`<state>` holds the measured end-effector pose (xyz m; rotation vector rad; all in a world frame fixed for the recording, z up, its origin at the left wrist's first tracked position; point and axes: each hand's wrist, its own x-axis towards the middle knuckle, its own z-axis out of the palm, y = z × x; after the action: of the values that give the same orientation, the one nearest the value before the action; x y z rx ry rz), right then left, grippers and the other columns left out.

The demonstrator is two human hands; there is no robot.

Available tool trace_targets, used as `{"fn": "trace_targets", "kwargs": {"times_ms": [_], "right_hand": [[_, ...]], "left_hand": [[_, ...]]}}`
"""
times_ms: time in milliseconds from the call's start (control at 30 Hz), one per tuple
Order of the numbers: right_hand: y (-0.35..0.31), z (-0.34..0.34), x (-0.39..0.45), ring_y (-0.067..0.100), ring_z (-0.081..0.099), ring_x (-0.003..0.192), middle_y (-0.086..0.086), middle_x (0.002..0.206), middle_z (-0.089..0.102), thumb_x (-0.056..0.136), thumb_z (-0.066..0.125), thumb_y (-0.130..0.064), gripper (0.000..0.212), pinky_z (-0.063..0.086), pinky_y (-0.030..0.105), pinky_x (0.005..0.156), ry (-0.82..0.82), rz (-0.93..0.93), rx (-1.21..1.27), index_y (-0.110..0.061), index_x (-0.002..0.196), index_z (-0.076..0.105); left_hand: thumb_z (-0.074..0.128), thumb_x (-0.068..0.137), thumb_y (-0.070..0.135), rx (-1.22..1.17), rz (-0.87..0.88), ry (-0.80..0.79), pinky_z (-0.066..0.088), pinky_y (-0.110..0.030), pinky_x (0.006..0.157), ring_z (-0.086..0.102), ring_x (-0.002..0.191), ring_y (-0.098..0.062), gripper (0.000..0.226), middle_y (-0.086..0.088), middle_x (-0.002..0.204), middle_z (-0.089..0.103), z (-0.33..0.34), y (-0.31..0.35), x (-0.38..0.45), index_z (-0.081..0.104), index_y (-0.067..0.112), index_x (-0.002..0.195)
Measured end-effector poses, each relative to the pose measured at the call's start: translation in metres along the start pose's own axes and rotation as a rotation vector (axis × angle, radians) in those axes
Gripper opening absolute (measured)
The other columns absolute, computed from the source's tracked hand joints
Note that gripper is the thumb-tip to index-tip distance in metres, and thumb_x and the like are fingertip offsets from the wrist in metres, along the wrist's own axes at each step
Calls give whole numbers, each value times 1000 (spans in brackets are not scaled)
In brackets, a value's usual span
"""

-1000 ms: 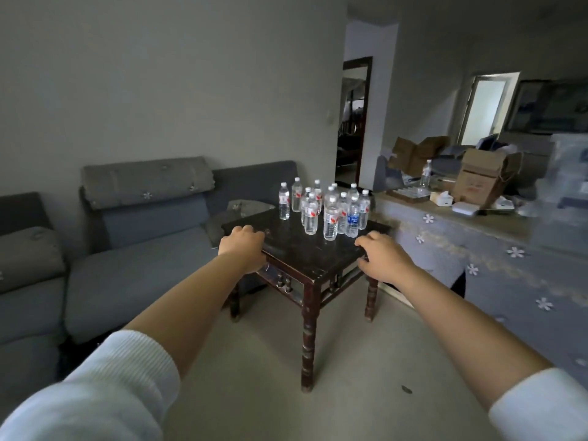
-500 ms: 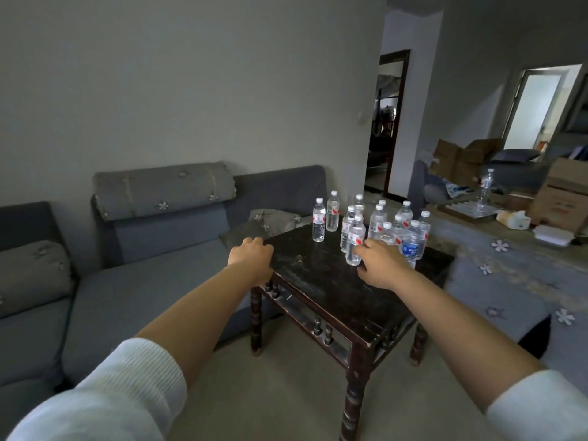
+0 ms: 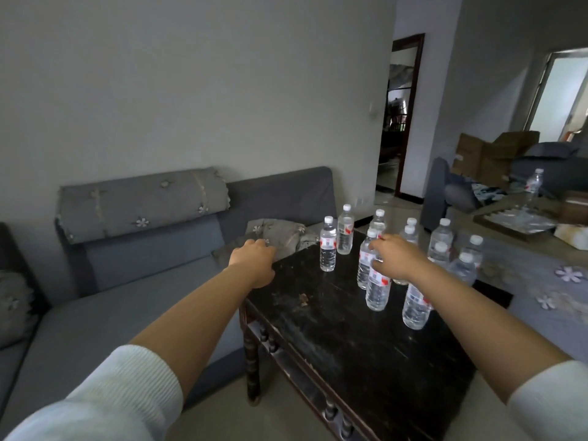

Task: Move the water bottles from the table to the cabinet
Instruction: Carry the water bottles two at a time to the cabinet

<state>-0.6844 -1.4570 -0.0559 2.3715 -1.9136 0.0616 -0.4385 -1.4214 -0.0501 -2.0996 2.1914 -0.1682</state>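
Several clear water bottles with white caps and red-and-white labels stand on the far half of a dark wooden table point(image 3: 334, 338). One water bottle point(image 3: 328, 249) stands apart at the left of the group. My right hand point(image 3: 396, 259) reaches in among them and covers the top of a nearer water bottle point(image 3: 378, 289). Its fingers curve over that bottle, but whether they grip it is hidden. My left hand point(image 3: 254, 262) hovers by the table's far left corner, loosely curled and holding nothing. The low cabinet point(image 3: 553, 291), draped in a grey flowered cloth, lies to the right.
A grey sofa point(image 3: 133, 291) runs along the wall left of the table, with a crumpled cushion point(image 3: 280, 233) at its end. On the cabinet stand a lone bottle point(image 3: 534, 183), a tray point(image 3: 512, 218) and cardboard boxes point(image 3: 486, 157). A doorway point(image 3: 397, 122) opens behind.
I have come closer to the table. My right hand has moved forward from the table's edge into the group of bottles. My left hand has kept level with the table's left corner.
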Motion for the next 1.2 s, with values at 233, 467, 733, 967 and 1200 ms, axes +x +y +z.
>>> {"fn": "trace_targets", "kwargs": {"times_ms": [233, 467, 733, 967, 1200], "right_hand": [[41, 26, 116, 30, 54, 113, 14, 125, 56, 91, 49, -21, 34, 47, 38, 91, -34, 81, 144, -11, 122, 55], [50, 65, 203, 28, 58, 105, 13, 120, 58, 88, 52, -20, 34, 47, 33, 80, -84, 180, 186, -11, 122, 54], [51, 102, 285, 28, 55, 113, 15, 126, 55, 91, 52, -22, 38, 45, 35, 93, -98, 544, 232, -9, 126, 49], [50, 124, 330, 27, 51, 121, 15, 131, 51, 95, 47, -32, 44, 45, 36, 97, -154, 814, 312, -7, 130, 43], [63, 151, 352, 26, 56, 113, 14, 124, 55, 91, 53, -32, 39, 49, 37, 96, -136, 890, 322, -9, 121, 48]], "left_hand": [[46, 95, 27, -12, 26, -55, 40, -41, 104, 36, 133, -30, 46, -13, 143, 38, 10, 1, 119, 41, 12, 138], [47, 94, 26, -48, 78, -77, 41, -41, 103, 40, 130, -29, 45, -12, 138, 43, 34, -8, 218, 42, 13, 137], [48, 93, 25, -67, 284, -119, 41, -42, 102, 44, 128, -32, 47, -14, 139, 42, 55, -17, 348, 39, 12, 137], [49, 93, 24, -190, 500, -156, 43, -38, 98, 49, 124, -30, 45, -16, 137, 48, 71, -11, 440, 39, 8, 134], [52, 93, 28, -210, 675, -175, 44, -36, 96, 51, 117, -27, 50, -13, 131, 48, 90, 35, 489, 37, 12, 137]]}}
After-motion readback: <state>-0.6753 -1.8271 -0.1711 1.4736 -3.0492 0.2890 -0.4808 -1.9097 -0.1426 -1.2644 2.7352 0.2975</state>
